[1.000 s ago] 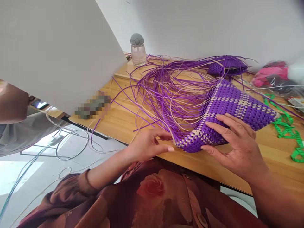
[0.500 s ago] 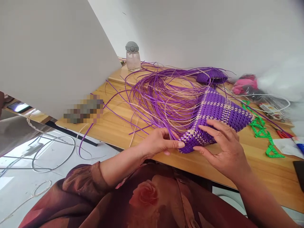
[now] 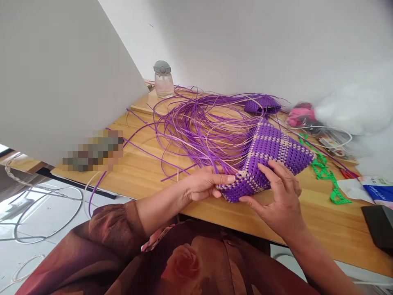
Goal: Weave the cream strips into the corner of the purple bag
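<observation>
On table edge [image 3: 322,229], purple/cream woven piece [image 3: 270,153] w/ loose strands [image 3: 196,123].

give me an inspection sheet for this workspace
surface: wooden table, bare along the front edge
job's things: purple and cream weave, held at its near corner; loose strands fan out from it to the left
clutter: bottle, small purple piece, pink bundle, green strip, packet, black slab
grippers: left hand pinches the weave's corner; right hand grips its near edge, fingers on top, thumb under
cables: white cable loops by the pink bundle; wire hoops on the floor at left
surroundings: white panel at left, white wall behind
</observation>
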The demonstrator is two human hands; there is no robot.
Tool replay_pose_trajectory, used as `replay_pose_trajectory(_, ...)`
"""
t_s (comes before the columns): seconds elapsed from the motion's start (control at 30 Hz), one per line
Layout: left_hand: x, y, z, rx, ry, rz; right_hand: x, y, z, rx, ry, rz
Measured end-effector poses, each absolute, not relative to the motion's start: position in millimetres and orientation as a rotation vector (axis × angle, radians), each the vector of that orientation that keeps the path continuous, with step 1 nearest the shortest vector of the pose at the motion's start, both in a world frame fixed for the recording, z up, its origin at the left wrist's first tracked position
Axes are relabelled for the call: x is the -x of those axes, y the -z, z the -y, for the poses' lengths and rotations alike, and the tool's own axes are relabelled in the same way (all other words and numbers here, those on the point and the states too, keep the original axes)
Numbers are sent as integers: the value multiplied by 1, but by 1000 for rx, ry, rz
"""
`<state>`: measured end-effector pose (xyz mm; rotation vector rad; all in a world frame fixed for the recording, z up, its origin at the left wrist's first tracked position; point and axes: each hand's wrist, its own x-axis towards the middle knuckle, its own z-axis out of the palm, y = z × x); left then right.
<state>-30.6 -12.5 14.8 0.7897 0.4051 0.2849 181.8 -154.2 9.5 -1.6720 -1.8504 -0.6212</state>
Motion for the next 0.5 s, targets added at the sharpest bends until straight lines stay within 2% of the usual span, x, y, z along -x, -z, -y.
replay_pose_trajectory(0.17,21,-23,11,-926,-218,-423,-175,-3,163,1630,607,1790)
replay_pose_trajectory(0.4,16,-42,14,-1163,-23,-286,-168,-11,200,1820,260,1513)
replay_pose_trajectory(0.5,18,-49,15,-1221,67,-241,-161,-15,211,1835,272,1594)
